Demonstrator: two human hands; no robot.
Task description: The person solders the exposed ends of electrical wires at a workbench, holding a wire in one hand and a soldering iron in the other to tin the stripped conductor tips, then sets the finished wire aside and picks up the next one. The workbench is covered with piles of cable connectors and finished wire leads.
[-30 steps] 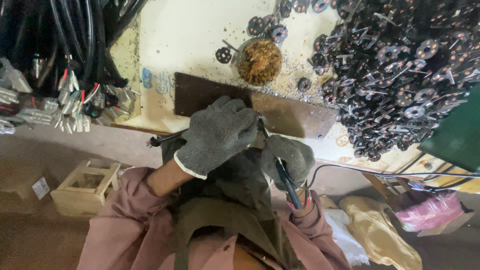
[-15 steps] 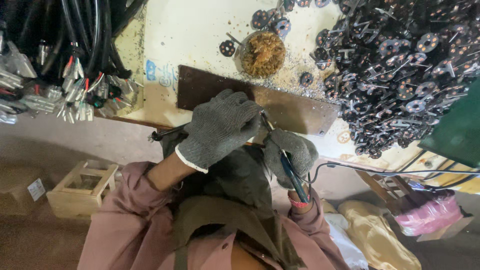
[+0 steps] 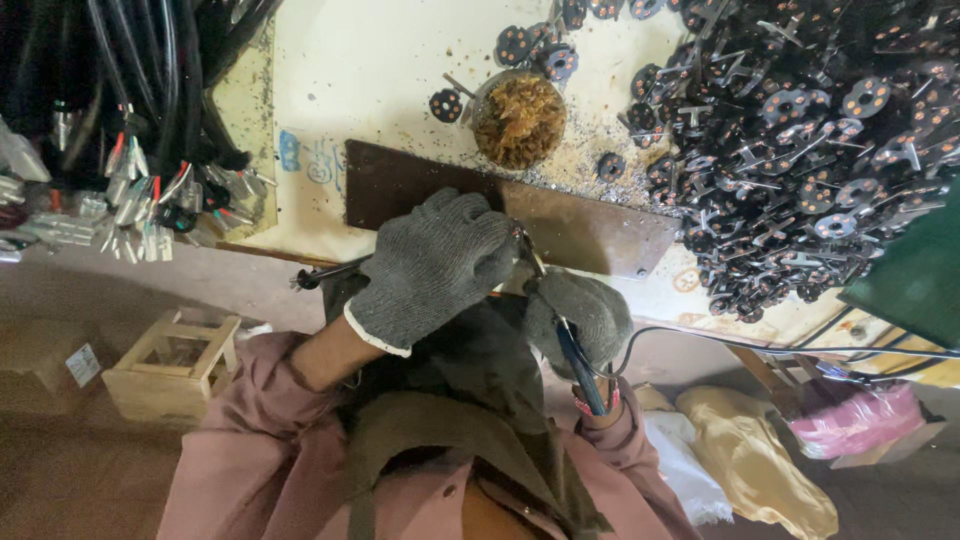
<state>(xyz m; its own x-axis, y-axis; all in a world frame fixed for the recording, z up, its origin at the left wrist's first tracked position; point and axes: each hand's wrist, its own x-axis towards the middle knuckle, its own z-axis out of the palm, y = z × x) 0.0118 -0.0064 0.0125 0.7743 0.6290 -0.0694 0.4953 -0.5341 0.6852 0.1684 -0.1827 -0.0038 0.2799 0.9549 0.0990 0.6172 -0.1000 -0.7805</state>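
Both my hands wear grey knit gloves and work at the near edge of a brown metal plate (image 3: 600, 235). My left hand (image 3: 435, 265) is closed over a dark wire or cable end (image 3: 325, 275) that sticks out to the left; what it grips underneath is hidden. My right hand (image 3: 580, 315) is closed around a blue-handled soldering iron (image 3: 578, 365), its tip pointing up toward my left fingers. The iron's cable (image 3: 760, 345) runs off to the right.
A round tin of brass wool (image 3: 520, 120) stands behind the plate. A big heap of dark round connector parts (image 3: 810, 140) fills the right. Black cables and wire ends (image 3: 140, 190) hang at left. A small wooden crate (image 3: 175, 365) sits on the floor.
My hands stay close together at the plate's edge with hardly any shift; the view has moved slightly.
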